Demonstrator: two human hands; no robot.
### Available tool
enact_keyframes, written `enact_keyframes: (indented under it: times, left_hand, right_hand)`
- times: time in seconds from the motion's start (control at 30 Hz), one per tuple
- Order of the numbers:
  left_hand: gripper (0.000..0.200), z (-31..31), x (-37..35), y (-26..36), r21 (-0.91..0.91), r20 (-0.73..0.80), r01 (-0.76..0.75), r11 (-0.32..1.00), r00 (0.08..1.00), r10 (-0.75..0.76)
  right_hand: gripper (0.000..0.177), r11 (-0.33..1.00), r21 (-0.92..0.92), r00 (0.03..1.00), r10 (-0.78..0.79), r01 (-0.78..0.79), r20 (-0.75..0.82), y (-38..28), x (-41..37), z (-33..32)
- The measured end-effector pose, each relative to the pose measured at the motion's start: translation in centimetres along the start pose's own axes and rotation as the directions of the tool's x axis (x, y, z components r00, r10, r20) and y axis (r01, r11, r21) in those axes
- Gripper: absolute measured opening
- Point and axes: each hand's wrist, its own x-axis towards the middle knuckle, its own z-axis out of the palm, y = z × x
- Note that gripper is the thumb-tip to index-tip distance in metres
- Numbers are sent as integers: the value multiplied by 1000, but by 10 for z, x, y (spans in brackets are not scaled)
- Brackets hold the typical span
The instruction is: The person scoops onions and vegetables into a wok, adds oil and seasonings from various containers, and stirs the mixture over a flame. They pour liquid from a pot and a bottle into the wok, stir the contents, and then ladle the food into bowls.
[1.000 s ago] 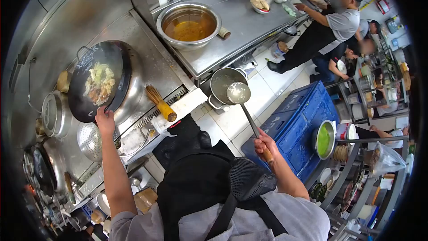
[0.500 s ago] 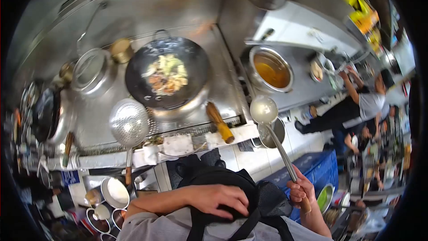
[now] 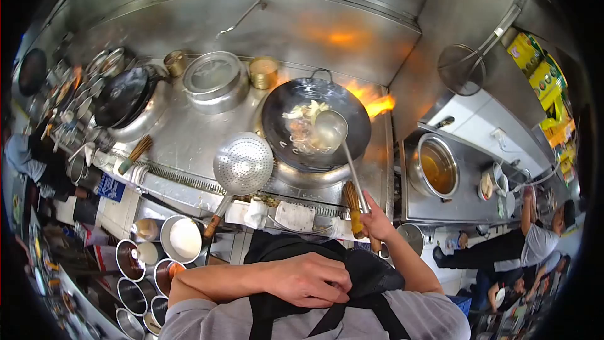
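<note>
My right hand (image 3: 375,219) is closed round the handle of a long metal ladle (image 3: 355,176), which slants up and away from me. Its bowl hangs over the black wok (image 3: 352,129) and overlaps the sliced food (image 3: 302,111) inside. Orange flame (image 3: 371,99) rises along the wok's far right side. My left hand (image 3: 311,280) lies against the black apron at my front, its fingers loosely bent and holding nothing visible. A perforated skimmer (image 3: 243,162) rests at the stove's front edge, left of the wok. Beside my right hand stands a bamboo brush (image 3: 353,209).
Right of the stove sits a pot of brown liquid (image 3: 435,167). A lidded pot (image 3: 215,80) and stacked woks (image 3: 124,97) are at left. Several seasoning containers (image 3: 182,239) stand low at left. Another person (image 3: 531,239) works at the far right.
My right hand has carried the ladle forward and left, from beside the stove to over the wok. Flame has flared up behind the wok. The view has turned; my left hand's fingers have drawn in slightly.
</note>
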Motion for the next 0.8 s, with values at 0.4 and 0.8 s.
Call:
enact_keyframes:
  times: [0.4,0.8]
  left_hand:
    - [26,4,16,73,154,-120,-73,985,989,92]
    - [26,166,-78,111,-76,-912,629,774,270,-309]
  right_hand:
    - [63,528,-596,690,-721,605,62,135,146,-97]
    - [47,959,213,891,-256,186,376,-41,146,21]
